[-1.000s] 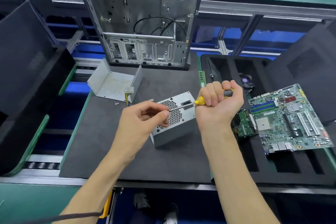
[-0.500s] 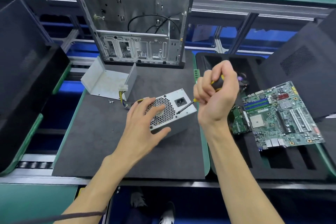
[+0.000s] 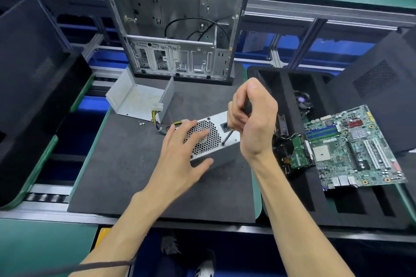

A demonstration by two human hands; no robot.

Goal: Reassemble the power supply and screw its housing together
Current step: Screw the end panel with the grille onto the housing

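On the dark foam mat (image 3: 126,171), one loose screw (image 3: 141,122) lies left of the power supply (image 3: 221,139). The left hand (image 3: 180,155) presses flat on its fan grille, fingers straight. The right hand (image 3: 252,119) grips a screwdriver (image 3: 227,136), hiding its handle; the tip meets the housing's corner.

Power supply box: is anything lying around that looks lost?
Yes. A tiny loose screw lies on the grey mat, beside the empty metal cover and apart from the power supply.
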